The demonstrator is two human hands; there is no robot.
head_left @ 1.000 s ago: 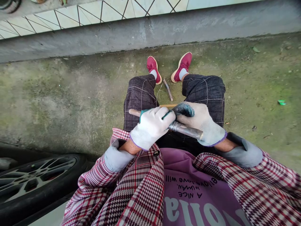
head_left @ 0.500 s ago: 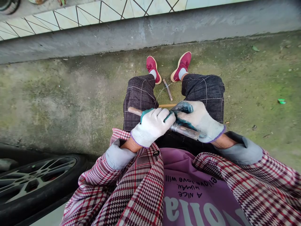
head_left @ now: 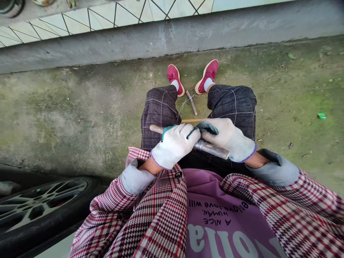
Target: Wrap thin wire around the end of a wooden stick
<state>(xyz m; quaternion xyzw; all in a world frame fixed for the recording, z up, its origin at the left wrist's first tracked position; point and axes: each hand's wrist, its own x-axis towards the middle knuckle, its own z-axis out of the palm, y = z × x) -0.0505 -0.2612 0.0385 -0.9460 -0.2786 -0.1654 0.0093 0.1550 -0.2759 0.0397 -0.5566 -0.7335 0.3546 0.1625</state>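
A thin metal rod (head_left: 212, 148) lies across my lap, part of it wound with shiny wire. My left hand (head_left: 174, 145), in a white glove with green palm, is closed round the rod's middle; the rod's rusty end sticks out to the left. My right hand (head_left: 228, 138), gloved the same, has its fingers curled over the wire winding beside the left hand. A fine wire (head_left: 182, 105) runs from the hands down toward the ground between my knees. A yellowish stick (head_left: 191, 121) shows just beyond the hands.
Another short rusty rod (head_left: 191, 102) lies on the mossy concrete between my red shoes (head_left: 206, 76). A concrete kerb (head_left: 172, 36) and tiled floor run along the far side. A car wheel (head_left: 40, 204) stands at the lower left. A small green scrap (head_left: 321, 116) lies far right.
My right hand has rolled over the wire winding, its green palm turning out of sight. The left hand and rod have stayed almost in place.
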